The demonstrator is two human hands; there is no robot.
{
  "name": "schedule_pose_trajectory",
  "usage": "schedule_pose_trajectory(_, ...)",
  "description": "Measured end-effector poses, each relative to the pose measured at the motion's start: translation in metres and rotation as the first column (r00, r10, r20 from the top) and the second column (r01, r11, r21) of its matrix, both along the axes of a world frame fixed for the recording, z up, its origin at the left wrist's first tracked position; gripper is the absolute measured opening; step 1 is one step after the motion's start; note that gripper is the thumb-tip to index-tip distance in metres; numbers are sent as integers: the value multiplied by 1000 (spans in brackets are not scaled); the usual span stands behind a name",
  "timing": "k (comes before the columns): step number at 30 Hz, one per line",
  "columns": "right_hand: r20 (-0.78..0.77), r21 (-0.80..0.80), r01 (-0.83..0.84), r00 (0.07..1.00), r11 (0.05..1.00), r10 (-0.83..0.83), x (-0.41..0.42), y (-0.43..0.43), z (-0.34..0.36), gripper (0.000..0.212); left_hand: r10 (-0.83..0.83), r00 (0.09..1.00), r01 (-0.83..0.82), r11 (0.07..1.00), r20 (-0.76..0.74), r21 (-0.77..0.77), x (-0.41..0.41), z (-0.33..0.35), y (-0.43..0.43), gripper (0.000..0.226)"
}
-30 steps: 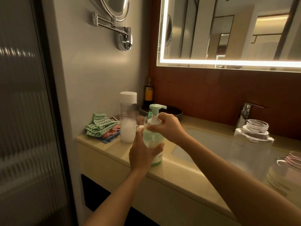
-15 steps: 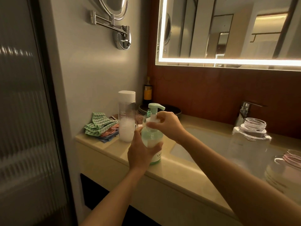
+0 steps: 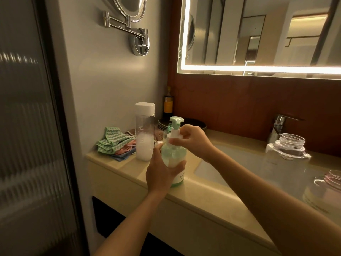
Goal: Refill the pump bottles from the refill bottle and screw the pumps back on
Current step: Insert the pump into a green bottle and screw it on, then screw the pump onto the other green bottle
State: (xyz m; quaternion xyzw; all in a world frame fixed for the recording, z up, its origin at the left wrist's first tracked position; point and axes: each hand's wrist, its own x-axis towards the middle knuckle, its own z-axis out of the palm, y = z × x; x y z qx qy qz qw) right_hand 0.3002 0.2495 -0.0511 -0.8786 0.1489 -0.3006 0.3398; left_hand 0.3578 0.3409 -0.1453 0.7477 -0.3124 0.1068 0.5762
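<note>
On the left part of the beige stone counter (image 3: 203, 202), the tall clear refill bottle with a white cap (image 3: 144, 130) is standing closed, holding white liquid only in its lower part. Just beside it, the left hand (image 3: 160, 174) is gripping the round translucent green pump bottle (image 3: 174, 161), fingers curled round its body. The bottle is standing on the counter near the front edge. The right hand (image 3: 193, 143) is pinching the white collar of the mint-green pump (image 3: 175, 127), fingertips pressed against it. I judge this bottle is already filled and its pump is being screwed on, though unscrewing is also possible. Behind it a second green bottle (image 3: 170, 126) is partly showing, probably not yet done.
</note>
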Motion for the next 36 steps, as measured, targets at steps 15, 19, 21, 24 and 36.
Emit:
schedule_pose_trajectory(15, -98, -93, 73, 992, 993, -82, -5, -6, 0, 48, -329, 936, 335, 942, -124, 34, 17, 4, 0, 95)
schedule_pose_trajectory(19, -116, -142, 171, 975, 975, -188, -5, -13, 2, 44, -417, 903, 423, 905, -104, 39, 24, 6, 4, 94)
schedule_pose_trajectory(21, -106, -154, 238, 961, 959, -255, -4, -16, 2, 40, -358, 930, 360, 933, -89, 7, 27, 6, 6, 81)
schedule_pose_trajectory(24, -88, -119, 270, 956, 956, -280, 0, -22, 2, 35, -204, 979, 204, 979, -15, 29, 40, 2, 5, 60)
schedule_pose_trajectory(36, 29, 20, 389, 921, 921, -389, 32, -61, -10, 38, 63, 993, -79, 984, 104, 157, 81, -14, -5, 34)
